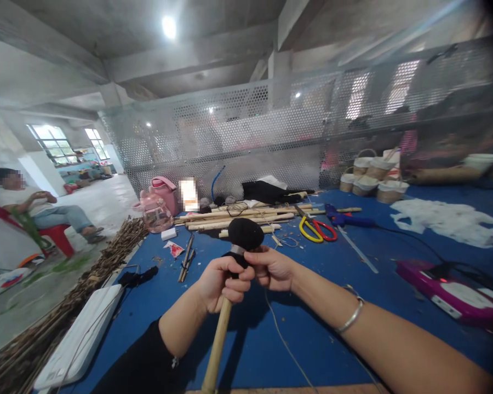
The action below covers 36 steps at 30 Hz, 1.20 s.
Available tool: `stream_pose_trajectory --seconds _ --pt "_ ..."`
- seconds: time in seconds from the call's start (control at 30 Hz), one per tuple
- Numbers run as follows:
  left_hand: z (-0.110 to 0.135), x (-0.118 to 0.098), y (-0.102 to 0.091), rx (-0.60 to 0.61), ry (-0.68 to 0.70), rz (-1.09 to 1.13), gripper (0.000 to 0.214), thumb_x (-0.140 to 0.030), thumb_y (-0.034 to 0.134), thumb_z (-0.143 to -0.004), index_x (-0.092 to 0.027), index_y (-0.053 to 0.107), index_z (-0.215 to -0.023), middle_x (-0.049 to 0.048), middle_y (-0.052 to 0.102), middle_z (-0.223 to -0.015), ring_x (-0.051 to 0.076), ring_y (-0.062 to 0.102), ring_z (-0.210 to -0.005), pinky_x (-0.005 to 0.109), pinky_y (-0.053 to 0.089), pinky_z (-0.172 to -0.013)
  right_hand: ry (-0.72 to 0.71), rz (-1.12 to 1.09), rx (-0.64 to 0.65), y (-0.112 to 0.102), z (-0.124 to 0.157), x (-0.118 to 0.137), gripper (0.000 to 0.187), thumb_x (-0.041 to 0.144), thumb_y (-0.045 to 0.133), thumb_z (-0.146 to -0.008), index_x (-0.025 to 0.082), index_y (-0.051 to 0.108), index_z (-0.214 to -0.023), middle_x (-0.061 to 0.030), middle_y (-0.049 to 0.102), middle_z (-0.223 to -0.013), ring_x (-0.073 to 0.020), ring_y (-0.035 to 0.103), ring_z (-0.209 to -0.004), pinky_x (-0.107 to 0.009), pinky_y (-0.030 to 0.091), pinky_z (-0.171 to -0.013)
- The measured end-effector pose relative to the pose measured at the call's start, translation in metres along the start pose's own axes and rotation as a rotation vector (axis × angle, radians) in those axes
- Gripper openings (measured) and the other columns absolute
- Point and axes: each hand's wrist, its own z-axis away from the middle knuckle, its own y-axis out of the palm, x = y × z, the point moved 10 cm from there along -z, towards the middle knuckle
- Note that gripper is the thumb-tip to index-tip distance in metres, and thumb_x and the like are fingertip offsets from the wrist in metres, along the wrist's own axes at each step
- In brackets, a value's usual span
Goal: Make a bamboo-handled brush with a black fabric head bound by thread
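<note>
My left hand [222,284] is wrapped round a bamboo stick [217,345], just below its black padded head [245,234]. The stick stands nearly upright over the blue table. My right hand [273,268] pinches the neck of the black head, where a pale band [238,250] circles it. A silver bangle [351,314] sits on my right wrist. A thin cord [281,336] trails down from under my hands across the table.
On the blue table [312,306] lie bamboo poles [238,216], yellow-and-red scissors [317,229], a blue glue gun [345,219], a pink device [452,293], white cloth [447,219] and small baskets [373,178]. A seated person [33,208] is at far left beside bundled sticks [66,306].
</note>
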Motion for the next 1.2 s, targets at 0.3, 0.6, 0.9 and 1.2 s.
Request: stream_pose_trajectory --seconds 0.3,0.6,0.9,1.2 --pt "0.044 -0.062 -0.030 -0.842 0.540 -0.802 0.065 -0.041 0.060 -0.073 -0.020 0.037 -0.130 0.0120 0.058 -0.107 0.018 0.060 -0.071 0.026 0.045 -0.057 -0.197 -0.024 -0.183 -0.013 -0.004 0.020 0.038 0.036 0.081 -0.053 0.017 0.051 -0.064 0.0130 0.026 -0.036 -0.0010 0.013 -0.033 -0.019 0.005 -0.034" --pt "0.055 -0.076 -0.019 -0.967 0.795 -1.223 0.048 -0.013 0.052 -0.076 -0.019 0.052 -0.124 0.0113 0.063 -0.107 0.023 0.058 -0.095 0.030 0.040 -0.082 -0.213 0.144 -0.195 -0.012 -0.001 0.027 0.042 0.048 0.074 -0.059 0.018 0.047 -0.070 0.0135 0.025 -0.040 -0.0024 0.013 -0.035 -0.018 0.006 -0.035" --pt "0.047 -0.077 -0.045 -0.853 0.719 -0.911 0.019 -0.020 0.054 -0.073 -0.017 0.054 -0.092 -0.0021 0.059 -0.068 0.007 0.042 -0.046 0.019 0.032 -0.048 -0.257 0.188 -0.199 -0.020 0.002 0.040 0.034 0.043 0.074 -0.057 0.015 0.056 -0.066 0.0117 0.029 -0.037 -0.0026 0.016 -0.032 -0.022 0.005 -0.035" --pt "0.023 -0.053 -0.033 -0.468 0.541 -0.368 0.035 -0.038 0.070 -0.068 -0.016 0.048 -0.082 -0.0027 0.053 -0.066 0.001 0.033 -0.041 0.014 0.021 -0.038 -0.252 0.114 -0.134 -0.015 0.000 0.042 0.040 0.039 0.079 -0.052 0.017 0.049 -0.065 0.0121 0.033 -0.041 -0.0018 0.017 -0.034 -0.019 0.006 -0.034"
